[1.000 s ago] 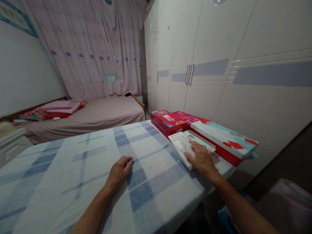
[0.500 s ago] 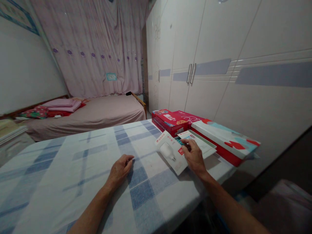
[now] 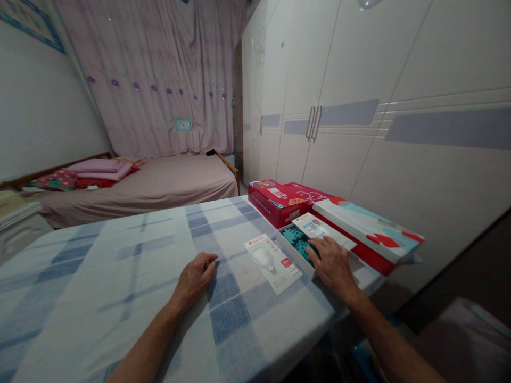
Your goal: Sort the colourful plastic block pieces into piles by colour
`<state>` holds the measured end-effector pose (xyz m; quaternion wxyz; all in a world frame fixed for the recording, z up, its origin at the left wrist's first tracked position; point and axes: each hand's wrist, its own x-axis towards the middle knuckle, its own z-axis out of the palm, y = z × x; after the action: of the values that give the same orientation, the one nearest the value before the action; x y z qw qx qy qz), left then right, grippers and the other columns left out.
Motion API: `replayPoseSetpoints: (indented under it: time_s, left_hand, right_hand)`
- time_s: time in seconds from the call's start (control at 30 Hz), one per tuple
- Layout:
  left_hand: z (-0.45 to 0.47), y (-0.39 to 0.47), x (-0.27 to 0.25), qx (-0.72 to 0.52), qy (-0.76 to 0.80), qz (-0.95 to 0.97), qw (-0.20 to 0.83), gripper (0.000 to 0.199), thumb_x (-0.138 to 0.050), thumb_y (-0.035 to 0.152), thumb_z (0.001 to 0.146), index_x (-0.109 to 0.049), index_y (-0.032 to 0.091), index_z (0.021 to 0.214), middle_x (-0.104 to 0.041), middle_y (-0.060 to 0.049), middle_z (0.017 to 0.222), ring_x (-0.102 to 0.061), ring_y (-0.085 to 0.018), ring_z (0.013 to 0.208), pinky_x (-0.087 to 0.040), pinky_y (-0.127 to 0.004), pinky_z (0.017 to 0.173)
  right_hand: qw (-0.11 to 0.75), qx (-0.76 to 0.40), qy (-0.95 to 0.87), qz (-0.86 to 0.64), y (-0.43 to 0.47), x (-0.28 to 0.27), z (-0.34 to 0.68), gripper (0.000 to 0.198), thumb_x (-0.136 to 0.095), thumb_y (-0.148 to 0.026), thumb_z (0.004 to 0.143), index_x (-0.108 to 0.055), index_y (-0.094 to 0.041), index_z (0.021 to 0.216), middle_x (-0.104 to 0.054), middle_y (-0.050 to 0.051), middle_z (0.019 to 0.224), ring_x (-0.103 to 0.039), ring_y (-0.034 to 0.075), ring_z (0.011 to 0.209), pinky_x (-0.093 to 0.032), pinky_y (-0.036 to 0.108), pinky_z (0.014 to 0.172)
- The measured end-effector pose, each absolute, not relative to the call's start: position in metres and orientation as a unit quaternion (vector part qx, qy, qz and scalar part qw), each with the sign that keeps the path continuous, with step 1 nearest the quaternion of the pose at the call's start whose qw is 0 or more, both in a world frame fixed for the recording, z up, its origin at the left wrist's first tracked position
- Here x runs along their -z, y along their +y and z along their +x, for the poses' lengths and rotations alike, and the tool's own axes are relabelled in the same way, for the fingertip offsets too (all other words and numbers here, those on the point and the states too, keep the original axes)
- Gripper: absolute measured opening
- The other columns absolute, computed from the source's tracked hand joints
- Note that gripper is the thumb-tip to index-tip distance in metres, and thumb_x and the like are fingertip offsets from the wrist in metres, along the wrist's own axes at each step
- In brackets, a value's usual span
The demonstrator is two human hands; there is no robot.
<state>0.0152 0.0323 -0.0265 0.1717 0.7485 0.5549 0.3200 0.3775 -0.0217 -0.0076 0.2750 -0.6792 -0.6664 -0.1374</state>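
Observation:
My left hand [image 3: 196, 276] rests on the tablecloth with its fingers curled in, and nothing shows in it. Over a shallow white box [image 3: 308, 267] is my right hand [image 3: 333, 266], fingers apart. Its fingertips lie at the edge of a white printed card [image 3: 319, 230] that covers the box's far right part. Teal toothed pieces [image 3: 295, 238] fill the uncovered part, close to my right thumb. Left of the box, a white card with a light bulb picture [image 3: 273, 263] lies flat on the cloth.
Behind the white box stand a red box [image 3: 275, 205] and a long red and white carton [image 3: 367, 229]. A blue and white checked cloth [image 3: 131, 276] covers the table. Beyond are a bed [image 3: 175, 183] and a white wardrobe [image 3: 343, 159].
The light bulb card, tilted up against the box before, now lies flat on the table to its left. My right hand has moved slightly right and down. My left hand stays put.

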Motion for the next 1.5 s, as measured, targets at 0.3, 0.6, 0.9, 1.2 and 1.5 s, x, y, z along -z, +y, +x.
replayPoseSetpoints:
  time_s: [0.3,0.6,0.9,1.2,1.5]
  left_hand:
    - [0.015,0.030,0.024,-0.323,0.551,0.748,0.181,0.037,-0.042,0.038,0.084,-0.068,0.017,0.100,-0.071,-0.008,0.095,-0.065,-0.021,0.088,-0.048,-0.034,0.081]
    - [0.016,0.031,0.024,-0.353,0.544,0.738,0.185,0.033,-0.047,0.038,0.080,-0.070,0.019,0.092,-0.071,-0.008,0.089,-0.065,-0.023,0.082,-0.049,-0.036,0.077]
    - [0.015,0.032,0.026,-0.363,0.544,0.728,0.207,0.031,-0.049,0.037,0.079,-0.071,0.020,0.092,-0.071,-0.008,0.091,-0.064,-0.023,0.084,-0.047,-0.035,0.079]
    - [0.015,0.034,0.030,-0.363,0.542,0.731,0.202,0.031,-0.047,0.036,0.080,-0.070,0.020,0.094,-0.071,-0.008,0.093,-0.064,-0.023,0.086,-0.046,-0.035,0.081]
    - [0.015,0.037,0.017,-0.310,0.545,0.742,0.237,0.031,-0.050,0.039,0.078,-0.071,0.020,0.090,-0.069,-0.009,0.088,-0.063,-0.025,0.084,-0.046,-0.037,0.080]
  right_hand:
    - [0.306,0.152,-0.644,-0.684,-0.023,0.009,0.382,0.034,-0.043,-0.037,0.093,-0.064,-0.019,0.113,-0.062,0.009,0.127,-0.043,0.030,0.129,-0.033,0.049,0.103]
    - [0.302,0.177,-0.701,-0.621,-0.060,0.013,0.357,0.014,-0.057,-0.026,0.087,-0.063,-0.023,0.099,-0.067,0.004,0.104,-0.053,0.026,0.113,-0.031,0.046,0.099]
    - [0.297,0.228,-0.688,-0.622,-0.055,0.020,0.353,0.006,-0.054,-0.021,0.089,-0.057,-0.021,0.084,-0.065,0.005,0.091,-0.054,0.028,0.109,-0.029,0.050,0.100]
    - [0.337,0.318,-0.654,-0.598,-0.056,0.008,0.348,0.007,-0.049,-0.022,0.092,-0.052,-0.018,0.088,-0.058,0.009,0.089,-0.053,0.027,0.098,-0.038,0.049,0.096]
    - [0.409,0.301,-0.684,-0.523,-0.048,-0.030,0.310,0.004,-0.051,-0.018,0.091,-0.049,-0.019,0.087,-0.054,0.006,0.085,-0.052,0.026,0.101,-0.038,0.050,0.097]
